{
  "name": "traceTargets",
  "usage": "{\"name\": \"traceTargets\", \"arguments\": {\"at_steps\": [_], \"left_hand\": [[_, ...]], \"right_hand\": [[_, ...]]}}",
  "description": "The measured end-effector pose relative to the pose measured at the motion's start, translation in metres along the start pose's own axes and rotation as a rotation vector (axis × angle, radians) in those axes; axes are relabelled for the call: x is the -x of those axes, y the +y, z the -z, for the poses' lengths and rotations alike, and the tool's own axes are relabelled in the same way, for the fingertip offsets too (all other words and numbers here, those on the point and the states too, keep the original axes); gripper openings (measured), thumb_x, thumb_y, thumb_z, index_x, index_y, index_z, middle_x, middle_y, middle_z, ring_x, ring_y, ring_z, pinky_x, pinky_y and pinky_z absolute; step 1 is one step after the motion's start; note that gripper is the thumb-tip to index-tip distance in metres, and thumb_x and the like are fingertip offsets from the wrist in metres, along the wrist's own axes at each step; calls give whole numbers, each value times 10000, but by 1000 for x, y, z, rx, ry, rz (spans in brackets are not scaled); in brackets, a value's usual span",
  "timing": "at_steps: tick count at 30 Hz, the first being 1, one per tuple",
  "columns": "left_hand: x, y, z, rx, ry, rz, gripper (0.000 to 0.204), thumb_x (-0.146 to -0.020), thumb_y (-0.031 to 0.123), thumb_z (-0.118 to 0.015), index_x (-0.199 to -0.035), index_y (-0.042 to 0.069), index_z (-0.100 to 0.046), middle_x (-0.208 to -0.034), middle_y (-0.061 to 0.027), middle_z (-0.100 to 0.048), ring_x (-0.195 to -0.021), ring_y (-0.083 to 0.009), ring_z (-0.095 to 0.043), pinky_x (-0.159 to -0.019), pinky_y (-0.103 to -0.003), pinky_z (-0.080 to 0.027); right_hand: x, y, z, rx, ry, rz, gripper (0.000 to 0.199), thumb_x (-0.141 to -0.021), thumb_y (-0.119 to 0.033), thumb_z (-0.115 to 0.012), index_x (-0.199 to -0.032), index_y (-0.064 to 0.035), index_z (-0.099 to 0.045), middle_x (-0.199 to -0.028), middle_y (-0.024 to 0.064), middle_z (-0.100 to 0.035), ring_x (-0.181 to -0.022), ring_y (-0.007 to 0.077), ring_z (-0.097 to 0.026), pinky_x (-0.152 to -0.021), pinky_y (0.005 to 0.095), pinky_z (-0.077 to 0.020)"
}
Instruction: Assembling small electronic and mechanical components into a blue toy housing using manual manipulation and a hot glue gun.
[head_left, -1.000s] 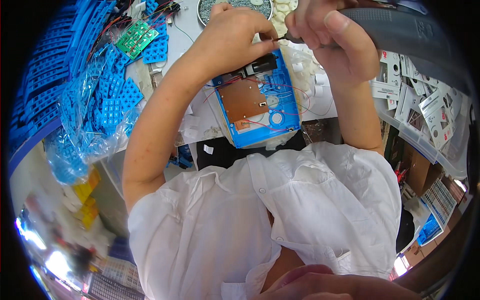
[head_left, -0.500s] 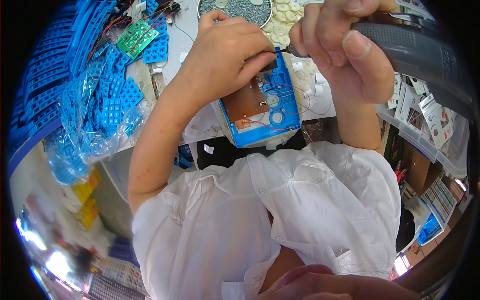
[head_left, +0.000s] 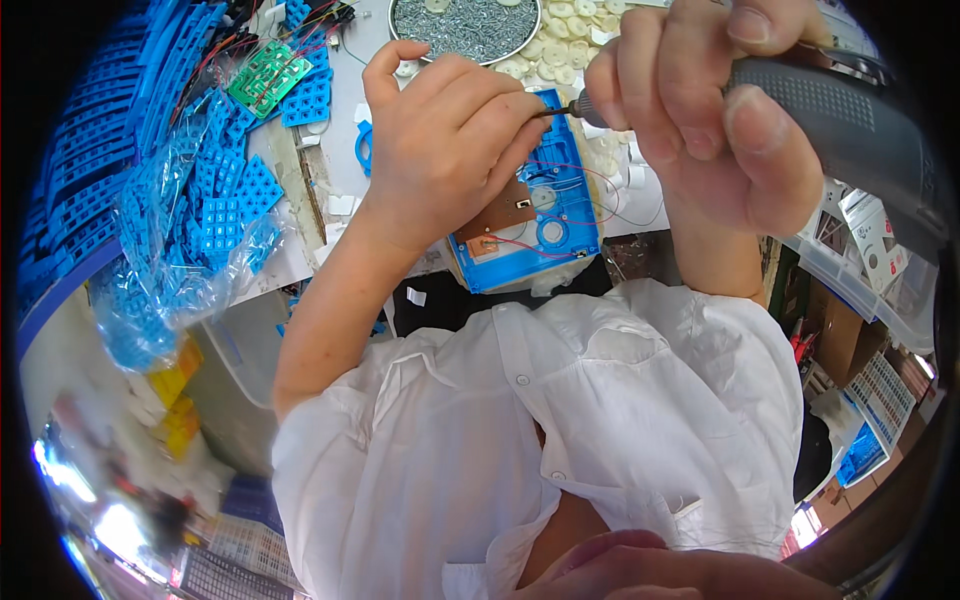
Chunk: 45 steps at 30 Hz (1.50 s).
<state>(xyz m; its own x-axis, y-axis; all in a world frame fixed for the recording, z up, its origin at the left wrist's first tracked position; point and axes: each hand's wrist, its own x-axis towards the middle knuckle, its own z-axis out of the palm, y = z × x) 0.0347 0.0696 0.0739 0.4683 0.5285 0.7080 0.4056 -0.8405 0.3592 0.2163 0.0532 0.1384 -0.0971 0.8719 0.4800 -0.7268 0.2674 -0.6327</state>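
A blue plastic housing [head_left: 560, 225] with a brown circuit board and thin red wires lies on the white table edge in front of me. My left hand [head_left: 445, 140] rests over its left part, fingers pinched at the tip of the driver bit. My right hand [head_left: 700, 110] grips a grey electric screwdriver [head_left: 840, 120], its bit pointing left toward my left fingertips above the housing.
A round tray of small screws [head_left: 465, 25] and white discs [head_left: 560, 55] sit at the back. Blue keypad pieces in a clear bag [head_left: 190, 240] and green circuit boards [head_left: 265, 75] lie to the left. Bins with boxes [head_left: 870, 260] stand to the right.
Both hands and the screwdriver have come nearer the camera and lower in view; my left fingers have moved up to the bit's tip. The blue housing stays on the table.
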Motion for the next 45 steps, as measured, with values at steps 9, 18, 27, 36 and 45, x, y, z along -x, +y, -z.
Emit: {"name": "traceTargets", "arguments": {"at_steps": [9, 18, 27, 36, 45], "left_hand": [[13, -3, -2, 59, -40, 52, 153, -793, 172, -822, -897, 160, -711, -874, 50, -689, -818, -158, -650, -964, -443, -342], [19, 5, -2, -154, -186, 187, 217, -755, 289, -850, -894, 173, -731, -906, 75, -680, -938, -163, -616, -995, -516, -310], [36, 3, -11, -125, -205, 230, 199, -798, 278, -835, -950, 175, -757, -966, 62, -707, -1004, -176, -608, -1008, -521, -292], [40, 2, -14, -106, -187, 231, 196, -812, 277, -817, -971, 186, -746, -987, 80, -704, -1006, -179, -613, -996, -529, -299], [48, -8, -22, 110, -295, 298, 327, -813, 179, -799, -1075, 62, -642, -1238, -116, -668, -1067, -330, -623, -953, -444, -461]], "right_hand": [[-7, -13, -11, 107, -126, -70, 384, -891, -108, -743, -1144, -61, -457, -696, 74, -561, -611, 181, -548, -640, 378, -488], [-3, 17, 30, 389, -54, 11, 335, -881, -55, -710, -1093, -40, -450, -702, 66, -574, -577, 134, -553, -571, 297, -487], [6, 38, 46, 561, 95, -197, 285, -864, -62, -712, -1001, -46, -463, -774, 57, -594, -611, 102, -564, -570, 261, -484], [8, 45, 50, 967, -83, -109, 171, -847, -55, -674, -873, -86, -508, -818, 33, -571, -715, 100, -544, -669, 253, -460], [-19, 23, 50, 607, -5, -108, 433, -811, 22, -705, -1194, 11, -503, -665, 68, -603, -493, 122, -536, -475, 251, -433]]}}
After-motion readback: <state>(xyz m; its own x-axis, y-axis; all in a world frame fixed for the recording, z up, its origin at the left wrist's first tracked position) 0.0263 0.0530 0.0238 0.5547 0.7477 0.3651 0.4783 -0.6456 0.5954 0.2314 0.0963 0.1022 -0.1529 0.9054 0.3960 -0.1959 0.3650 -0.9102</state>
